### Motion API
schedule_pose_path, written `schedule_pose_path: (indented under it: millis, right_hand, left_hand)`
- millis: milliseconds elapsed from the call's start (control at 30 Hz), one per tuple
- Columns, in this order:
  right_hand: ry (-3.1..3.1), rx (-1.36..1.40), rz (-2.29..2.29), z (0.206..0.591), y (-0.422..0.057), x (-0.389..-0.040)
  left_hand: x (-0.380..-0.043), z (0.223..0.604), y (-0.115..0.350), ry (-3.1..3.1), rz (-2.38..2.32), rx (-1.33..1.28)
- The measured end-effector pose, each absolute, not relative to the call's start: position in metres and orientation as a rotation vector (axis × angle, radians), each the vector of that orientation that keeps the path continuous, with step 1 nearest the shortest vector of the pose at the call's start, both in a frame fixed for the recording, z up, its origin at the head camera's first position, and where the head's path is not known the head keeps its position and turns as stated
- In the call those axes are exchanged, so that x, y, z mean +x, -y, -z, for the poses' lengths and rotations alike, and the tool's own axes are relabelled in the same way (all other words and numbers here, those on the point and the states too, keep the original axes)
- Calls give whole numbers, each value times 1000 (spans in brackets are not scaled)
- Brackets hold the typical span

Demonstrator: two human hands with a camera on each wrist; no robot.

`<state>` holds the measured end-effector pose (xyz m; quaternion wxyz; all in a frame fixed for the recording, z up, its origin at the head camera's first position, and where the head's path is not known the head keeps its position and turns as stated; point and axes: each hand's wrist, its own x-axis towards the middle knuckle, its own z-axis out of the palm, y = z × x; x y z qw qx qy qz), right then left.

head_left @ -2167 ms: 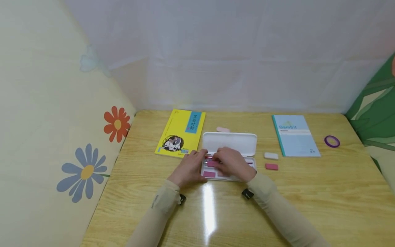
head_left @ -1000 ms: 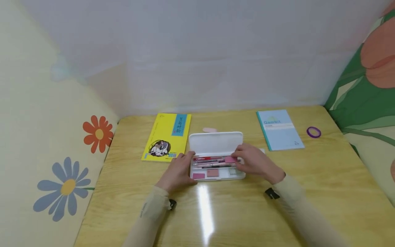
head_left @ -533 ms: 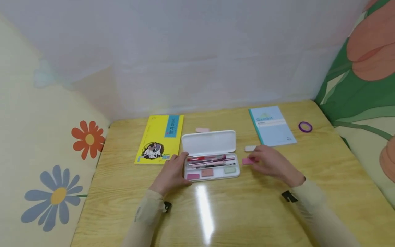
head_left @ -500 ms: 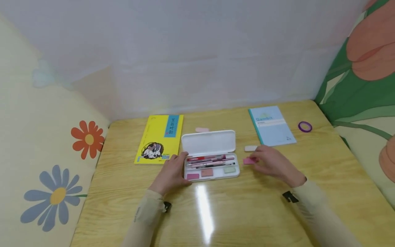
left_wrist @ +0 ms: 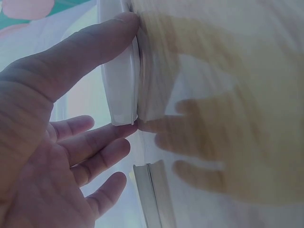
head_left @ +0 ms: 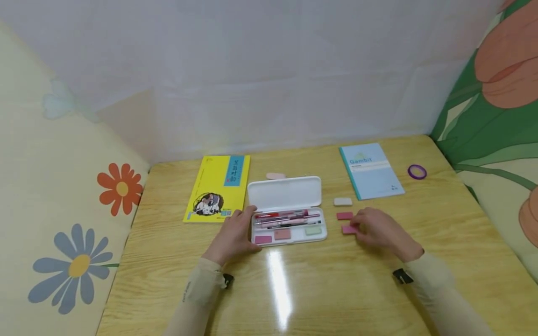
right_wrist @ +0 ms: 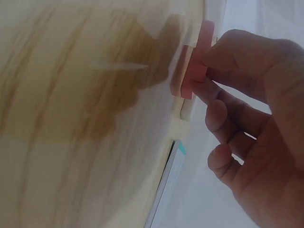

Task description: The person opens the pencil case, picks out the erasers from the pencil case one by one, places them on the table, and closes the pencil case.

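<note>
In the head view a white pencil case (head_left: 290, 239) lies with its lid up, holding several pens (head_left: 290, 217) and a magenta eraser (head_left: 263, 239), a salmon eraser (head_left: 282, 234) and a pale green eraser (head_left: 313, 230). My left hand (head_left: 235, 235) grips the case's left end, thumb at the front edge; the left wrist view shows the thumb (left_wrist: 95, 40) and a finger against the case (left_wrist: 121, 90). To the right of the case, my right hand (head_left: 380, 231) pinches a pink eraser (head_left: 348, 229), also seen in the right wrist view, where the held eraser (right_wrist: 205, 40) stands before another.
Just beyond the held eraser lie another pink eraser (head_left: 344, 216) and a white eraser (head_left: 343, 201). A yellow book (head_left: 218, 186) is at left, a light blue notebook (head_left: 371, 170) and purple tape ring (head_left: 417, 171) at right. A pale pink item (head_left: 275, 176) sits behind the lid.
My right hand has carried the pink eraser from over the pencil case rightward, then a little toward me, so the second pink eraser shows. The left hand stays on the case.
</note>
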<state>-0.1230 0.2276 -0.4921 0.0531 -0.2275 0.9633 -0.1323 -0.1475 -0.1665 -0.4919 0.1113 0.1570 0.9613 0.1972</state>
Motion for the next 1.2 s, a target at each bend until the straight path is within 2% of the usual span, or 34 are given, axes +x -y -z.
schedule_pose_path:
  millis: [433,867,1200]
  right_hand:
    - [-2964,-746,362,500,-223,-127]
    - [-2975,-728,392,492,-219,-125]
    - [-3032,-936,567,489,-204,-124]
  left_hand:
    - [-147,489,167,-2828,-575,456]
    - [-146,487,167,-2833,-580,465]
    - [-145,489,167,-2826,-594,477]
